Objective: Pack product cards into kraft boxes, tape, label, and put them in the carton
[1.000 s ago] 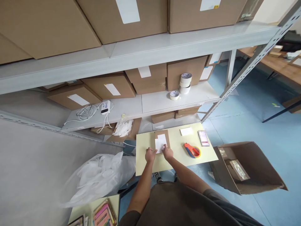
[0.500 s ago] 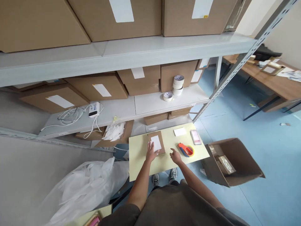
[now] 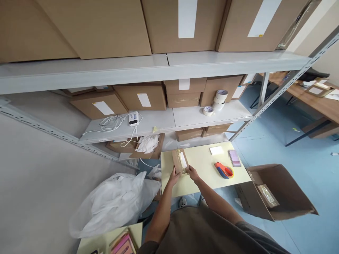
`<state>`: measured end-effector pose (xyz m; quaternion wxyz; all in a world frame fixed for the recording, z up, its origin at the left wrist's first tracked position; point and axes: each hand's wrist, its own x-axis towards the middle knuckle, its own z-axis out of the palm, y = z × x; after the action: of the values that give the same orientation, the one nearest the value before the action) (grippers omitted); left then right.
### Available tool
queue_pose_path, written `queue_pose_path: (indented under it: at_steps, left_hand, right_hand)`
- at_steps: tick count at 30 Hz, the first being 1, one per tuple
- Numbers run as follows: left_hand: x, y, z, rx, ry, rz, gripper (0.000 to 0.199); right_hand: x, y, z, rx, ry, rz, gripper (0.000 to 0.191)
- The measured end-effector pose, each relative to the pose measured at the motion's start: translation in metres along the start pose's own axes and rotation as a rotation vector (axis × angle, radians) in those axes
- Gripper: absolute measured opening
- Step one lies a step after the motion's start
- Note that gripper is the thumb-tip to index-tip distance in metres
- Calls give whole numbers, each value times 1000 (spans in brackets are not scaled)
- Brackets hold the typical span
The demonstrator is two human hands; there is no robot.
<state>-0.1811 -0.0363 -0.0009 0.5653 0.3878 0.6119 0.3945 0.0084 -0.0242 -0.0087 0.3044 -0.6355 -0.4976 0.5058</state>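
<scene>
Both hands grip a small brown cardboard box [image 3: 177, 160] with a white label and clear tape over the left part of the pale yellow table. My left hand [image 3: 174, 176] holds its near left corner, and my right hand [image 3: 192, 173] its near right corner. To the right lies a red and blue tape dispenser [image 3: 224, 170] with a yellow-edged roll. Behind it are a white card [image 3: 216, 150] and a pinkish-purple item [image 3: 234, 158], blurred out.
A large open carton [image 3: 288, 190] holding a taped parcel stands on the floor at right. Shelving [image 3: 148, 121] with boxes, tape rolls and a white power strip rises behind the table. A translucent bag [image 3: 116, 201] bulges at left.
The box has been taken up by both hands and is now tilted, with its taped side showing. My right hand has moved left onto it. The camera view has shifted left.
</scene>
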Motion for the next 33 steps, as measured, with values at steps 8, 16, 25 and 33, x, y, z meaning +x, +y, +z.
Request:
queue_pose_path:
  at_steps: [8, 16, 25, 33]
  left_hand:
    - [13, 37, 14, 61, -146, 118, 94]
    - [46, 106, 137, 190, -482, 214, 98]
    - [22, 135, 417, 270, -876, 261, 95]
    - [-16, 92, 644, 471, -984, 277, 63]
  right_hand:
    - [-8, -28, -33, 181, 114, -41, 45]
    - [-28, -15, -152, 486, 375, -143, 54]
    - [-99, 70, -356, 511, 862, -102, 58]
    - [-148, 175, -501, 437, 1121, 328, 46]
